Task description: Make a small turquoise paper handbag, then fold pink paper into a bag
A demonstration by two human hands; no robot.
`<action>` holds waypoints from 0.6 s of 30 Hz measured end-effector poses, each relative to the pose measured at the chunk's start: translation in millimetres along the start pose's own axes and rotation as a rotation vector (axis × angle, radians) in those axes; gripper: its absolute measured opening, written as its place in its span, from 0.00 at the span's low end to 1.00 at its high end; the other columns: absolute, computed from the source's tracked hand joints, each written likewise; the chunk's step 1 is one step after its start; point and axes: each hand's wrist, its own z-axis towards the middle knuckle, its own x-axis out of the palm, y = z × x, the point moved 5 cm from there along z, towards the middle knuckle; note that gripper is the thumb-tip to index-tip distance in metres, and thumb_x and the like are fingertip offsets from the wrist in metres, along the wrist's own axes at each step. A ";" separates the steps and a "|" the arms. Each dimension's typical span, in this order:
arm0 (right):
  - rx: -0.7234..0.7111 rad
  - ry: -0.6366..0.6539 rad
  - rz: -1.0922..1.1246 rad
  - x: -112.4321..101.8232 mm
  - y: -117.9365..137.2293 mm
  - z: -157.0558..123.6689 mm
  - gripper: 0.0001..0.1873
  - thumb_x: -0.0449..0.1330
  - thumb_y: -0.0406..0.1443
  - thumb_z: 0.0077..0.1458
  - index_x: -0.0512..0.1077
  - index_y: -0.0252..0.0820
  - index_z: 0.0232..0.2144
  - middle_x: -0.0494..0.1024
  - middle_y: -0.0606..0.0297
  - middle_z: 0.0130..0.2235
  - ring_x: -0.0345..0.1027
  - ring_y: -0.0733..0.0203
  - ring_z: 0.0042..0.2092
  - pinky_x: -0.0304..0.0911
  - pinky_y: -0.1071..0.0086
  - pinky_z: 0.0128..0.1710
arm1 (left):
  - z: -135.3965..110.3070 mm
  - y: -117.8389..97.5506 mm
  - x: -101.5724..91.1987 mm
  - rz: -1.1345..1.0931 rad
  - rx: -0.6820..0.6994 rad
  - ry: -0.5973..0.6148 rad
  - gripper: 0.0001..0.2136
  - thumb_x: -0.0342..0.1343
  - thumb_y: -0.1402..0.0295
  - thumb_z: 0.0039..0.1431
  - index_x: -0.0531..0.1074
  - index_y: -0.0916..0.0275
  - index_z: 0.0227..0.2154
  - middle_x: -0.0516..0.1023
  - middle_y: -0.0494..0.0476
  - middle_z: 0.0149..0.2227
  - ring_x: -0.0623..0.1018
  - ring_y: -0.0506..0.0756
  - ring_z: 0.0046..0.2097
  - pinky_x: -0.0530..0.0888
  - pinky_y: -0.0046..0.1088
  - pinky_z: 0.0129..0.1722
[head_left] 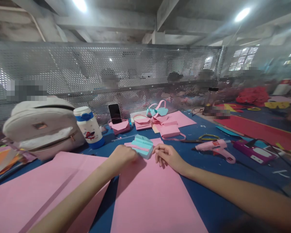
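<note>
A small light-blue folded paper bag (145,151) with a pink strip across its front sits on a long pink paper sheet (155,197). My left hand (126,156) is closed at the bag's left lower corner; its fingertips are turned down and hidden, so what they pinch does not show. At the bag's right edge is my right hand (169,157), its fingers loosely bent and slightly apart, with the index fingertip at the paper. Nothing shows in that hand.
Behind stand finished-looking pink paper bags (143,123), a phone (114,113), a bottle (89,127) and a white backpack (43,126). On the right lie a pink glue gun (214,146), scissors (208,137) and a purple box (254,151) with a cable. Another pink sheet (50,191) lies left.
</note>
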 end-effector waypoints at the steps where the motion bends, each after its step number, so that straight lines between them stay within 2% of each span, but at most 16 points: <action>1: 0.000 0.000 0.000 0.0 0.0 0.1 0.15 0.56 0.46 0.55 0.69 0.39 0.31 0.72 0.70 0.21 0.63 0.69 0.16 0.54 0.77 0.13 | 0.4 -1.4 0.6 0.008 0.004 0.003 0.09 0.54 0.78 0.51 0.75 0.60 0.22 0.81 0.56 0.28 0.77 0.56 0.31 0.51 0.29 0.25; 5: 0.002 -0.001 0.000 -0.2 -3.2 0.2 0.15 0.56 0.46 0.55 0.69 0.39 0.32 0.73 0.70 0.22 0.63 0.69 0.16 0.54 0.77 0.13 | 1.4 -1.3 4.4 0.006 0.001 0.000 0.09 0.54 0.78 0.53 0.75 0.59 0.22 0.81 0.56 0.28 0.77 0.56 0.31 0.53 0.29 0.25; 10: 0.036 0.045 0.000 3.7 -14.6 0.9 0.13 0.56 0.43 0.54 0.70 0.38 0.30 0.73 0.70 0.21 0.63 0.70 0.17 0.54 0.77 0.15 | -3.2 13.6 8.3 -0.060 -0.035 -0.006 0.08 0.54 0.75 0.54 0.76 0.58 0.25 0.81 0.52 0.30 0.77 0.55 0.31 0.56 0.27 0.25; 14: 0.039 0.070 0.003 5.4 -19.4 2.2 0.11 0.56 0.41 0.52 0.70 0.38 0.31 0.74 0.70 0.20 0.64 0.70 0.17 0.54 0.77 0.16 | -16.1 26.3 8.5 -0.133 -0.075 0.014 0.07 0.54 0.74 0.54 0.75 0.58 0.28 0.81 0.50 0.32 0.77 0.53 0.33 0.59 0.25 0.27; 18: 0.033 0.079 0.018 5.1 -19.9 3.1 0.11 0.56 0.42 0.52 0.70 0.39 0.31 0.74 0.70 0.21 0.64 0.70 0.17 0.54 0.76 0.16 | -33.4 29.1 7.9 -0.197 -0.112 0.044 0.07 0.54 0.74 0.54 0.75 0.57 0.28 0.81 0.48 0.33 0.78 0.53 0.35 0.60 0.24 0.28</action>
